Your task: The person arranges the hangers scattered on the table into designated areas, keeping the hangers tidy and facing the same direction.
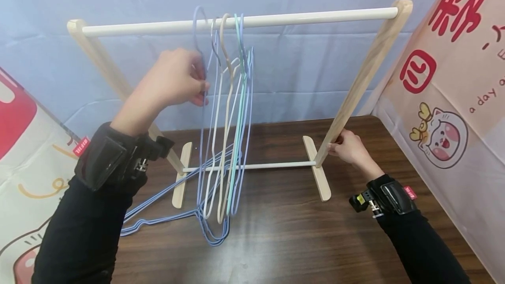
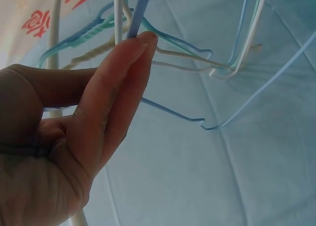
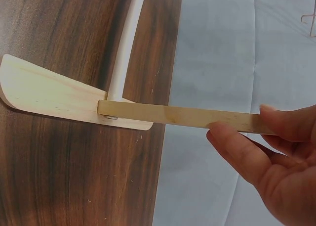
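Note:
My left hand (image 1: 177, 78) pinches a blue clothes hanger (image 2: 142, 6) between thumb and fingers, just below its hook. That hook rises at the white top bar (image 1: 315, 16) of a small clothes rack; whether it rests on the bar I cannot tell. Just right of it, several hangers hang from the bar, among them a beige hanger (image 1: 224, 38) and a teal hanger (image 1: 238, 34). Low on the rack's right wooden post (image 1: 363, 73), my right hand (image 1: 353, 150) grips the wood between thumb and fingers, above the flat foot (image 3: 54, 95).
More blue hangers (image 1: 158, 220) lie on the brown wooden table (image 1: 276, 240), at the rack's left foot (image 1: 183, 179). A white lower rod (image 1: 276, 165) joins the two posts. Pale cloth (image 1: 300, 82) stands behind, and printed cloth (image 1: 442, 78) at the right.

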{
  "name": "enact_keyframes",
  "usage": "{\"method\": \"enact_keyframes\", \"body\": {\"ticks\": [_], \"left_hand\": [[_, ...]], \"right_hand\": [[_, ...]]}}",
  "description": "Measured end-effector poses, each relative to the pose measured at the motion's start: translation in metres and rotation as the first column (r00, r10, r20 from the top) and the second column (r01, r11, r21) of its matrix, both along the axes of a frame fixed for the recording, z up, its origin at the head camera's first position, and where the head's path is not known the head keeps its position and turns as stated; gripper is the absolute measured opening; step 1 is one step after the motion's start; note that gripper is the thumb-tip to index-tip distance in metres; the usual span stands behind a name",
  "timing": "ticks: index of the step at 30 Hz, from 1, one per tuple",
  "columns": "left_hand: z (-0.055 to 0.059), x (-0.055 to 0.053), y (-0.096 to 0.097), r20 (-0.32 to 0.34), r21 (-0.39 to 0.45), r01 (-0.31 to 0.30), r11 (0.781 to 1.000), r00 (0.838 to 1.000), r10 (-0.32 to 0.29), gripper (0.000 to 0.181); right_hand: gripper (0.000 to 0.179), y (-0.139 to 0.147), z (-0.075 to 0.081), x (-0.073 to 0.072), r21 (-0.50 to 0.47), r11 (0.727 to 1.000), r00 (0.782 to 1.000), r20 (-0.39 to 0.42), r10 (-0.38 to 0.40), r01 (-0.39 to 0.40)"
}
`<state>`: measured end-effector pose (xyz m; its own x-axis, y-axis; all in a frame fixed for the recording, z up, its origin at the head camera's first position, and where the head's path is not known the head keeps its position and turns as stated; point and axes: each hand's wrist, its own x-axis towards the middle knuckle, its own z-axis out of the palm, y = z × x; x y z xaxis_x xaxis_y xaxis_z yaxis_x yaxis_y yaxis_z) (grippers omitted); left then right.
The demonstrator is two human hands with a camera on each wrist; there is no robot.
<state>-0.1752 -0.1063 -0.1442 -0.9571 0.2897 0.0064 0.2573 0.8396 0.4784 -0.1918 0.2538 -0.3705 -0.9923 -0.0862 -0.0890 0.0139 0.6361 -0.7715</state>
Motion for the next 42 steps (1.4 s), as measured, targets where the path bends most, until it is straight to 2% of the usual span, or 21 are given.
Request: {"method": "enact_keyframes", "body": {"ticks": [9, 29, 37, 42], "left_hand": [[-0.003, -0.006, 0.003, 0.017, 0.056, -0.005, 0.998, 1.000, 0.004, 0.013], [-0.015, -0.012, 0.010, 0.055, 0.081, -0.016, 0.997, 0.998, 0.011, 0.010], [-0.021, -0.012, 0.010, 0.045, 0.055, -0.014, 0.998, 0.999, 0.011, 0.009], [-0.024, -0.014, 0.011, 0.074, 0.077, -0.031, 0.997, 0.997, 0.026, 0.008]], "right_hand": [[0.032, 0.001, -0.001, -0.001, 0.009, 1.000, 1.000, 0.003, 0.004, -0.004], [0.031, 0.001, -0.001, 0.000, 0.012, 1.000, 1.000, -0.007, 0.005, -0.005], [0.031, 0.000, 0.000, 0.001, 0.006, 1.000, 1.000, -0.001, 0.005, -0.005], [0.031, 0.000, 0.000, 0.001, 0.001, 1.000, 1.000, 0.000, 0.005, -0.005]]}}
